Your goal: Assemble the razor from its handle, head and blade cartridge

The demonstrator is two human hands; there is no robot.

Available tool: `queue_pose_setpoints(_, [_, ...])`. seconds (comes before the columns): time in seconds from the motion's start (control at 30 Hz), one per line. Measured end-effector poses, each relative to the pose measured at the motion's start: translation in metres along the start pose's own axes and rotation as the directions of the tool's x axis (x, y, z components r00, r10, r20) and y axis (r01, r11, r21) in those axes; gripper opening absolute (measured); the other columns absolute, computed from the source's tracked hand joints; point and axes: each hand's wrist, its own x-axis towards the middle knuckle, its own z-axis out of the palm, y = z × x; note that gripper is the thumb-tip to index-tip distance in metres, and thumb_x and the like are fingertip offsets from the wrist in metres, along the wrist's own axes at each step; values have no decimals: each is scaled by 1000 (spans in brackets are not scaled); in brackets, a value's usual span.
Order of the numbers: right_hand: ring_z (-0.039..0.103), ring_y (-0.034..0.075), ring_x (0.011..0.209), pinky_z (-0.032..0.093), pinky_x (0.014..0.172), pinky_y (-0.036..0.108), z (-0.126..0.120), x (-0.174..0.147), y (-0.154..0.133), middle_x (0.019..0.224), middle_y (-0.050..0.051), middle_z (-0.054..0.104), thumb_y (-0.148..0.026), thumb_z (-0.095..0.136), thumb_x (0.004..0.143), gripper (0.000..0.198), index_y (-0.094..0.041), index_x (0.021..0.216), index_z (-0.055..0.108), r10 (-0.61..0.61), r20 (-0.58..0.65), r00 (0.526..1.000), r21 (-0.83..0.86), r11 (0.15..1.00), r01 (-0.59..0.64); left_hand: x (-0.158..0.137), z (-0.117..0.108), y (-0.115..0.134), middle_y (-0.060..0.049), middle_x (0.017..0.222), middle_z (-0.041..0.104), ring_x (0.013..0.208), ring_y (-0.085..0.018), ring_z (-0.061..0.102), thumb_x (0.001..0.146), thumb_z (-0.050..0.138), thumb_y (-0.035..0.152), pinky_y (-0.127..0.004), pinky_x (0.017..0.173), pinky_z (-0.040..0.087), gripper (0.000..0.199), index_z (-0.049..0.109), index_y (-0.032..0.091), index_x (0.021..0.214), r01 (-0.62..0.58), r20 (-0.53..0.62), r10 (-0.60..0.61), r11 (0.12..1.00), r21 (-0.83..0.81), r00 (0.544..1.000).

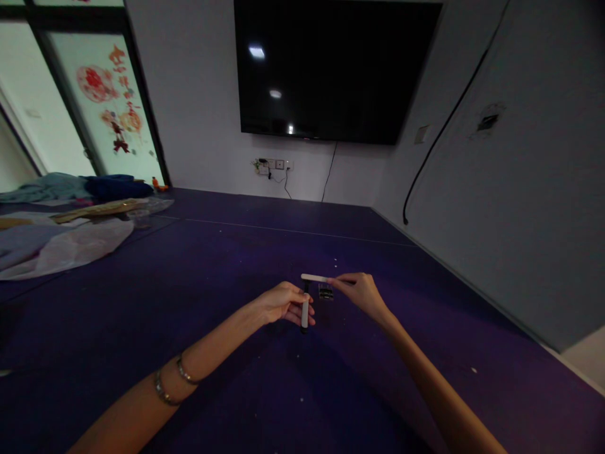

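In the middle of the head view, my left hand (286, 302) grips a slim upright white handle (305, 312) with a black neck and black bottom end. It looks like a razor handle, but I cannot tell for sure. My right hand (363, 291) pinches a slim white stick (314, 277) with a darker end, held level across the top of the handle. The two pieces meet or overlap there; whether they are joined is unclear. Just below the stick, a small dark case with pale lines (326, 292) lies on the purple floor (265, 391).
Plastic sheeting (89, 243) and cloths (51, 187) lie on the floor at left. A large black television (335, 69) hangs on the far wall above power sockets (274, 164). A black cable (442, 129) runs down the right wall. White specks dot the floor.
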Motion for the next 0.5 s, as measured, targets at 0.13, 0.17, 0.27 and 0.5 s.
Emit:
queue_pose_setpoints(0.13, [64, 18, 64, 38, 54, 23, 1, 0, 1, 67, 2, 71, -54, 53, 74, 37, -23, 74, 73, 14, -40, 999, -38, 999, -16, 0, 0, 0, -9, 68, 66, 63, -23, 66, 74, 55, 16, -40, 67, 48, 11, 56, 8, 82, -9, 15, 9, 1000, 10, 1000])
queue_pose_setpoints(0.17, [64, 19, 64, 39, 55, 23, 1, 0, 1, 68, 3, 71, -55, 53, 74, 38, -23, 74, 74, 18, -45, 999, -38, 999, -19, 0, 0, -1, -9, 69, 66, 63, -23, 66, 74, 55, 16, -40, 67, 48, 11, 56, 8, 82, -8, 16, 8, 1000, 10, 1000])
queue_pose_setpoints(0.27, [64, 19, 64, 39, 54, 23, 2, 0, 1, 69, 3, 71, -55, 52, 75, 39, -22, 75, 73, 11, 15, 1000, 9, 1000, -11, 0, 0, -1, -9, 69, 66, 63, -23, 66, 74, 55, 16, -41, 68, 47, 11, 56, 9, 82, -3, 18, 2, 1000, 11, 1000])
queue_pose_setpoints(0.5, [64, 19, 68, 40, 58, 24, -1, -1, 4, 70, 3, 71, -53, 53, 74, 37, -23, 74, 74, 25, -42, 999, -16, 1000, -26, -1, 1, 0, -9, 68, 66, 62, -23, 66, 74, 54, 15, -41, 66, 48, 11, 55, 9, 82, -6, 7, 6, 1000, 30, 1000])
